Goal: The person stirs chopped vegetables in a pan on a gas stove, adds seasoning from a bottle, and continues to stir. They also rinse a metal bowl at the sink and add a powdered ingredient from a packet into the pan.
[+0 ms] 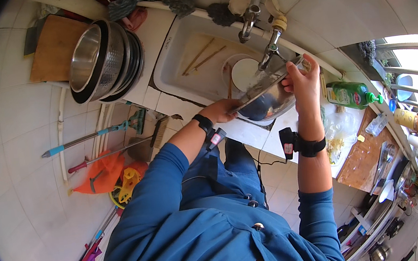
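Observation:
A shiny metal basin (266, 101) is tilted over the right part of the sink (168, 62), just under a metal tap (272, 47). My left hand (220, 110) grips its near left rim. On the far right rim, my right hand (304, 77) has its thumb and fingers closed around the edge. Beyond the basin, a white bowl (246, 73) rests in the sink, partly hidden. Two chopsticks (199, 55) lie on the sink's bottom, and a brown stick (230, 84) leans by the bowl. The basin's inside is mostly hidden from me.
Stacked metal basins (105, 63) stand left of the sink beside a wooden board (57, 47). Right of it are a green pump bottle (351, 94), a plastic bag (339, 129) and a cutting board (370, 152). A second tap (251, 12) juts from the wall.

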{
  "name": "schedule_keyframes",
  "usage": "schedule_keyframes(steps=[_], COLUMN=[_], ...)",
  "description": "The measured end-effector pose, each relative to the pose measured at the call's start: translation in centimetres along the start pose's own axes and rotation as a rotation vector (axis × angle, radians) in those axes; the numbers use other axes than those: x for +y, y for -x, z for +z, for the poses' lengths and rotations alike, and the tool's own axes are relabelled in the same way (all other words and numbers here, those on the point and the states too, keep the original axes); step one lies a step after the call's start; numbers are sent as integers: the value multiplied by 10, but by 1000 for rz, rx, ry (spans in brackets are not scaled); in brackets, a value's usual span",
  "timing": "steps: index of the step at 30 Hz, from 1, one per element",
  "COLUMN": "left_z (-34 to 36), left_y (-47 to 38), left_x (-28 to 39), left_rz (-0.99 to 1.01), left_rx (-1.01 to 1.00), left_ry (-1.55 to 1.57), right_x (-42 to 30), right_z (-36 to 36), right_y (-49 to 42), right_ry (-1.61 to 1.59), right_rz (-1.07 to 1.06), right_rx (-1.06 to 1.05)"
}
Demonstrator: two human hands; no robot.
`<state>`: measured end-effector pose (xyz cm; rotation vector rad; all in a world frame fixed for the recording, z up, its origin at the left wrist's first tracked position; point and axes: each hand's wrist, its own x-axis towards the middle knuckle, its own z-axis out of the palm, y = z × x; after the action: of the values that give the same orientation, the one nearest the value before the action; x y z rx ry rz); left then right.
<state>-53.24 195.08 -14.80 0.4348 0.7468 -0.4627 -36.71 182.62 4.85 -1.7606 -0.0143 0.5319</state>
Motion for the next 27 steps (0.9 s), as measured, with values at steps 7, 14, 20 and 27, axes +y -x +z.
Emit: schedule_keyframes(steps=[7, 14, 20, 27], left_z=[-1, 8, 7, -54], left_y=[-4, -3, 13, 22], left_x=[-13, 19, 9, 44], left_rz=[59, 666, 674, 669], left_rx=[16, 371, 363, 466], left_ry=[-152, -529, -563, -443], right_x=[4, 105, 183, 181], right_z=[-9, -78, -78, -6], right_y=[0, 25, 74, 72], right_ry=[20, -49, -324, -241], right_rz=[10, 158, 240, 151], right_rx=[-8, 74, 85, 61])
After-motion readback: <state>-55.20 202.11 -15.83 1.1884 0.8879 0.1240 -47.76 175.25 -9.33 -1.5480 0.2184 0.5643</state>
